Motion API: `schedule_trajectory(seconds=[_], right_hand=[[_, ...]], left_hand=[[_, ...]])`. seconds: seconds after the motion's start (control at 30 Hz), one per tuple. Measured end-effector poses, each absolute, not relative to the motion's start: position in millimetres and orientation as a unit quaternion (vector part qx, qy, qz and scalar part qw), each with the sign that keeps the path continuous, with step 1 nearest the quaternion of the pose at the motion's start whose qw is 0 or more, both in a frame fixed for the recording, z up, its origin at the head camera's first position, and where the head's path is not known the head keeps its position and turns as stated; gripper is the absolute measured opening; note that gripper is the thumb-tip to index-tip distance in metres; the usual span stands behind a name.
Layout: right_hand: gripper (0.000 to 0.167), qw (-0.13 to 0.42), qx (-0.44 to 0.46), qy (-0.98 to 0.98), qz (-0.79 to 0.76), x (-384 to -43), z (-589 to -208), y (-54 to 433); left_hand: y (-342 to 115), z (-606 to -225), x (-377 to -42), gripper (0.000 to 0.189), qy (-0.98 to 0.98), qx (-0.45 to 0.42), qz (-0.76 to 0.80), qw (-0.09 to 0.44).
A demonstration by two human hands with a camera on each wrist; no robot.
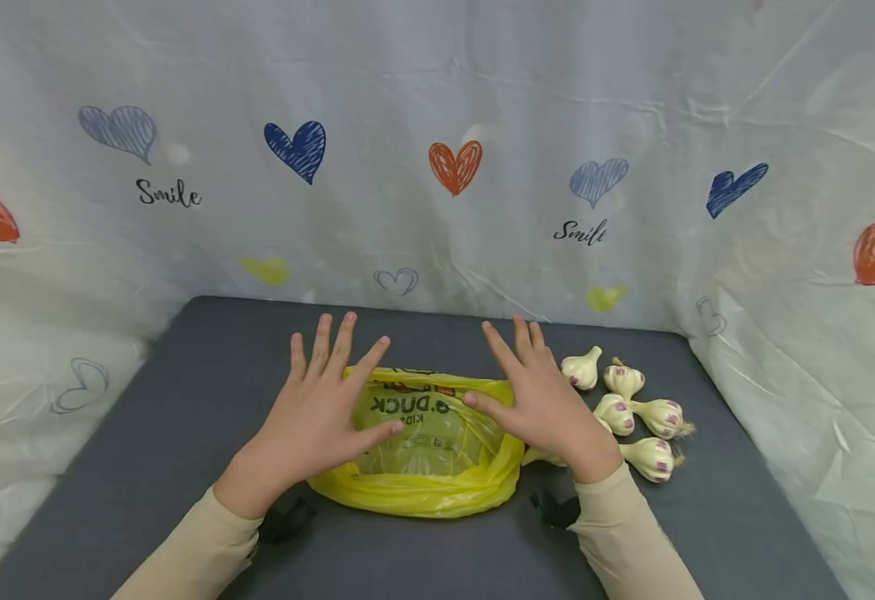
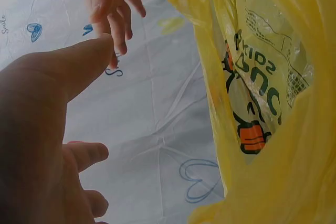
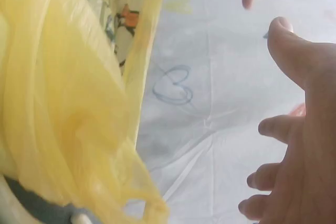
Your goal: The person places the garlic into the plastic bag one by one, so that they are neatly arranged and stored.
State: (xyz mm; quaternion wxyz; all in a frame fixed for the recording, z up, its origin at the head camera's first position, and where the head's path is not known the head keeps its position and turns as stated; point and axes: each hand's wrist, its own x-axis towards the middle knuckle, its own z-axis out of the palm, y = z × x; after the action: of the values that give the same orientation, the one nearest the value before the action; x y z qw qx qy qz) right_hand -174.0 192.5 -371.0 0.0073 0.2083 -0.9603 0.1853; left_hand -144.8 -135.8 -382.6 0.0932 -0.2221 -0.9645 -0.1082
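A yellow plastic bag [image 1: 415,496] with dark printing lies on the grey table, its mouth spread wide toward me. Over its left side hovers my left hand [image 1: 325,408], fingers spread and holding nothing. My right hand [image 1: 546,400] is likewise spread and empty, above the bag's right side. In both wrist views the bag [image 2: 278,177] stands apart from the fingers. Several garlic bulbs [image 1: 649,458] with purple patches lie right of the bag, beside the right hand and wrist. One bulb [image 1: 542,456] is partly hidden by the right wrist and the bag's edge.
The dark grey table [image 1: 145,433] ends at a white curtain [image 1: 407,83] printed with hearts and the word Smile. The curtain also hangs along both sides. Black straps [image 1: 287,518] show under the wrists.
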Motion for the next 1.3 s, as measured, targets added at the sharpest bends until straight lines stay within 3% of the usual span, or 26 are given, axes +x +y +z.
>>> schedule_trajectory(seconds=[0.37,0.77,1.03,1.3], right_hand=[[0.099,-0.029,0.201,-0.945,0.257,-192,-376,221],[0.088,-0.054,0.21,-0.924,0.314,-204,-383,249],[0.076,-0.079,0.174,-0.912,0.363,-205,-386,268],[0.063,-0.068,0.184,-0.908,0.369,-210,-397,280]], left_hand=[[-159,-386,-142,0.106,-0.963,-0.214,-0.143,0.08],[-203,-405,-125,0.103,-0.967,-0.144,-0.21,0.025],[-209,-424,-123,0.099,-0.952,-0.154,-0.263,0.024],[-213,-451,-128,0.103,-0.914,-0.207,-0.348,0.008]])
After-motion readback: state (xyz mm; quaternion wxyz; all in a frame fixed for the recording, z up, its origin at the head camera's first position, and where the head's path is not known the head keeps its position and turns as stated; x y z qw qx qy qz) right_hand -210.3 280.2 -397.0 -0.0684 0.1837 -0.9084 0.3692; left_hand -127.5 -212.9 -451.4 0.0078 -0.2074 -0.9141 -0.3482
